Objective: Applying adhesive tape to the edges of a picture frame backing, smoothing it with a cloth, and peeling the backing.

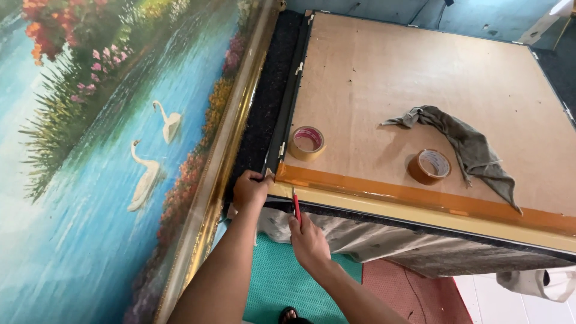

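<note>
A picture frame lies face down on a table, its brown backing board (420,78) up. A strip of brown tape (420,195) runs along the near edge, over the pale gold frame moulding (384,210). My left hand (249,189) presses on the frame's near left corner. My right hand (306,237) holds a thin red-handled cutter (296,205), its tip up against the frame edge near the tape's left end. Two tape rolls rest on the board: a pale one (307,143) near the left edge and a brown one (429,166) toward the middle.
A grey rag (468,147) lies crumpled on the board beside the brown roll. A large gold-framed painting (108,150) of swans on a lake leans at the left. Dark felt (264,102) covers the table; a cloth (360,237) hangs below. Green and red mats lie on the floor.
</note>
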